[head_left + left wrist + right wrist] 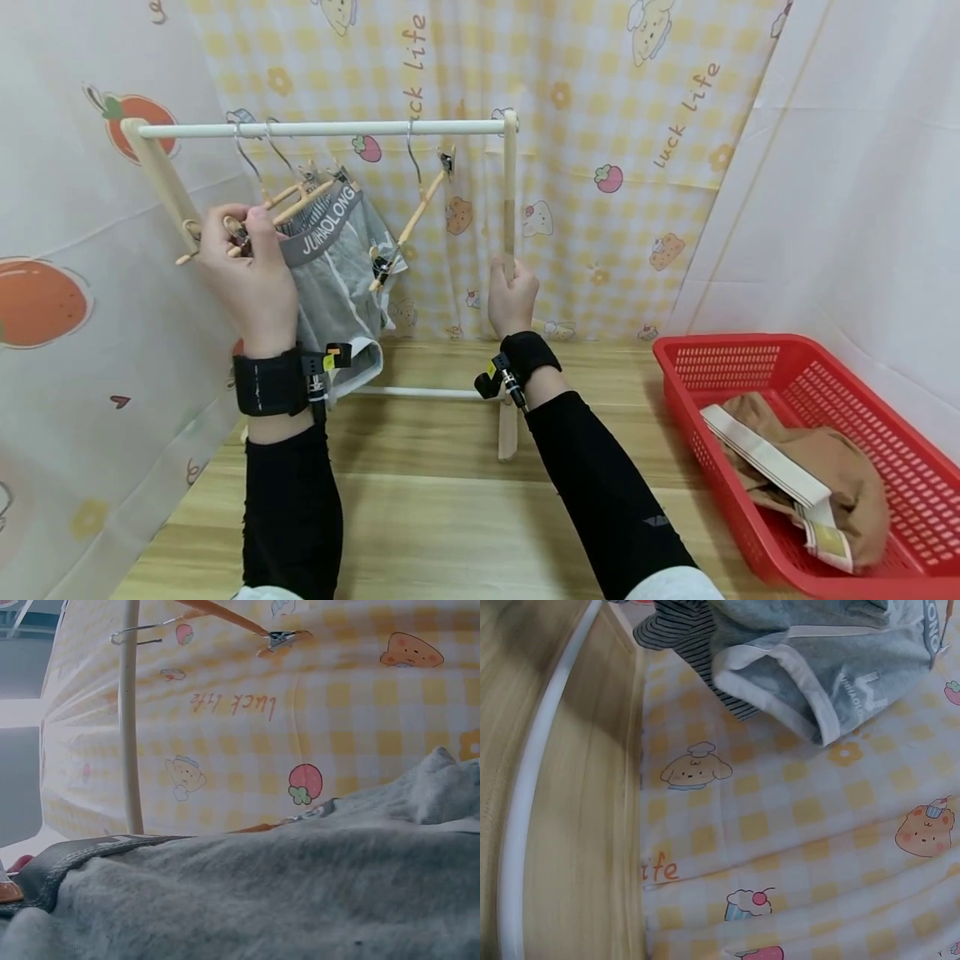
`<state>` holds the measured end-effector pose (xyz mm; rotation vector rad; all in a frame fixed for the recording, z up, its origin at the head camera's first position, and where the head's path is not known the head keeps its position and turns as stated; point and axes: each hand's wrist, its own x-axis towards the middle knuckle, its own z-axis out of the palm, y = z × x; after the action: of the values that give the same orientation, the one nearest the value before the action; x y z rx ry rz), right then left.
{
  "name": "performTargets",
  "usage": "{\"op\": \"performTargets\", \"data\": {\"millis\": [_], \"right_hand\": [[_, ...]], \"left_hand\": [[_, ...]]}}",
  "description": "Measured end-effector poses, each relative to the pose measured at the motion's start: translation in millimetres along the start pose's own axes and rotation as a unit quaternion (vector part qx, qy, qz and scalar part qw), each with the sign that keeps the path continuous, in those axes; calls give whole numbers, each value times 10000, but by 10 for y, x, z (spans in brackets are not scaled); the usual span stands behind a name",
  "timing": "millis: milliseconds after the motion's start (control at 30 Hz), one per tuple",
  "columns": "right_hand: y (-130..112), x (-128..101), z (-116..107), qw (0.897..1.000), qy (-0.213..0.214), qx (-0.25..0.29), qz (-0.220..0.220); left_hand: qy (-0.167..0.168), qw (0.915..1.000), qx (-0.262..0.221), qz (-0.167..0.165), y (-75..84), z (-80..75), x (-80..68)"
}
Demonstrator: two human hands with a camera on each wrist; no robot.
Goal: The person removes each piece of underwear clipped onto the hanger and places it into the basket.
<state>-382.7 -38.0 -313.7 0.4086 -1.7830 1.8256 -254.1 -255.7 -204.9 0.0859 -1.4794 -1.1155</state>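
Note:
In the head view my left hand pinches a clip at the left end of a wooden clip hanger, beside the dark waistband of grey boxer briefs. The briefs hang from this hanger; in the left wrist view their grey cloth fills the lower part. Behind them hangs a striped garment, mostly hidden. My right hand grips the right wooden post of the clothes rack. Between the hands a bare wooden clip hanger hangs tilted from the white top rail.
A red plastic basket stands on the wooden table at the right, holding a brown garment with a pale band. The rack's white lower bar runs near the table. A patterned curtain closes off the back.

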Motion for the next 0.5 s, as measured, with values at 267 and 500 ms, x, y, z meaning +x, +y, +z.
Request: {"op": "performTargets", "data": {"millis": [267, 500], "right_hand": [[2, 11, -39, 9999, -26, -92, 58], [-4, -11, -28, 9998, -149, 58, 93]], "left_hand": [[503, 9937, -629, 777, -8, 18, -117], [1141, 9841, -1217, 606, 55, -172, -520]]}}
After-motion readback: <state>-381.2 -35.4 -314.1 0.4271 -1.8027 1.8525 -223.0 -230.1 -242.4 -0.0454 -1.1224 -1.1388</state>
